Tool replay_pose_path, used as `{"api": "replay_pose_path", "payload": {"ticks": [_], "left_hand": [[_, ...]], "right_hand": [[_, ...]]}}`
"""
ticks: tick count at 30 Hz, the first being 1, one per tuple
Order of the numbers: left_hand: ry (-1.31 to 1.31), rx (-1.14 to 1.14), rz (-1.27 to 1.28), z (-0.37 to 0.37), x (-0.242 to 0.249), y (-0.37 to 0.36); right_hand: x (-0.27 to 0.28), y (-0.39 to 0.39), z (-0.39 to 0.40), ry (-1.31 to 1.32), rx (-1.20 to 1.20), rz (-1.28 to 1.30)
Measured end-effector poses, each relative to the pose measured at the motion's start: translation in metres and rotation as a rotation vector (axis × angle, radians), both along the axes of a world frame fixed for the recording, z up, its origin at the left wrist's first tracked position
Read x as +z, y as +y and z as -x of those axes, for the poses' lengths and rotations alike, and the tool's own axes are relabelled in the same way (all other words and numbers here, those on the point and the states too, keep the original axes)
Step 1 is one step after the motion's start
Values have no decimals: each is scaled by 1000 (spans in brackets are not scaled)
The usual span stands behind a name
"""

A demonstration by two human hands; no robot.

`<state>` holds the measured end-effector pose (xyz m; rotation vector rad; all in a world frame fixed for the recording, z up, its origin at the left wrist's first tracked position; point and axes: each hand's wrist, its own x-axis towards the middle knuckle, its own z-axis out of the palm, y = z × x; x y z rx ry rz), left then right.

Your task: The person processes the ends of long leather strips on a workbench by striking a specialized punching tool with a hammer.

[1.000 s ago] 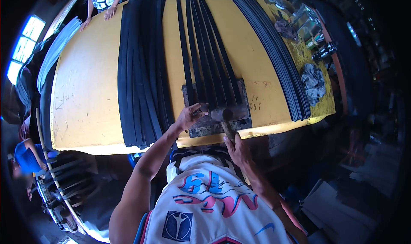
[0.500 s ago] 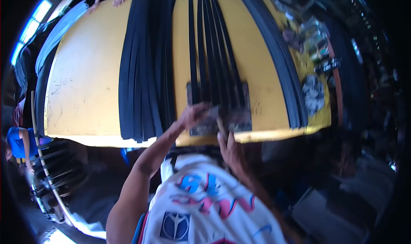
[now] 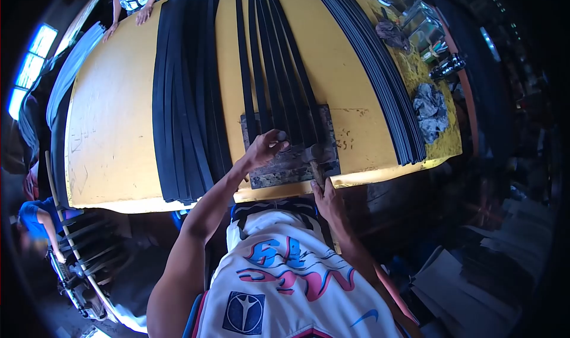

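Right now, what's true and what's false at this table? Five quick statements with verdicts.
1. The right hand holds a hammer. True.
2. The left hand is empty. False: it holds a small grey tool over the dark plate.
3. The middle strips reach onto the dark plate. True.
4. The crumpled sheet lies left of the middle strips. False: it lies to their right.
5. Another person's hand rests on the table. True.

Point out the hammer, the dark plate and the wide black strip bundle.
hammer [image 3: 317, 172]: head camera, on the handle, below the hammerhead
dark plate [image 3: 286, 176]: head camera, bare part by its near edge
wide black strip bundle [image 3: 186, 94]: head camera, about mid-length
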<state>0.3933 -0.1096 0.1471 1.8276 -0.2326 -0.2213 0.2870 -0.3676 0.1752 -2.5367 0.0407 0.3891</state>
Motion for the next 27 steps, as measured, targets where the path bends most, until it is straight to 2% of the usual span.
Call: {"api": "replay_pose_path", "payload": {"ticks": [2,4,6,7,9,10,12,13,14,16,19,21,27], "left_hand": [[-33,-74,-9,11,17,-6],[42,-65,-16,37,32,-22],[310,-114,45,61,31,-34],[308,-114,40,66,30,-38],[360,5,309,74,24,-44],[365,7,308,74,21,-42],[231,45,237,59,17,-29],[256,-7,-14,46,13,-15],[257,-5,-15,34,11,-11],[38,48,15,15,7,-6],[9,-1,-38,-2,1,2],[0,-3,-51,-3,-3,3],[14,-27,-41,-4,-2,5]], "right_hand": [[16,6,-1,-30,34,-13],[23,8,-4,-64,76,-25],[21,8,-5,-66,145,-40],[16,6,-6,-68,144,-45],[6,-2,-6,40,43,-161],[3,-5,-4,46,43,-161],[-1,-8,-8,29,50,-126],[-1,-9,-7,34,53,-127],[-2,-9,-7,24,50,-110],[-3,-8,-7,13,51,-93],[0,-7,-7,5,38,-66],[8,-5,-9,103,28,-22],[4,-6,-10,86,44,-14]]}}
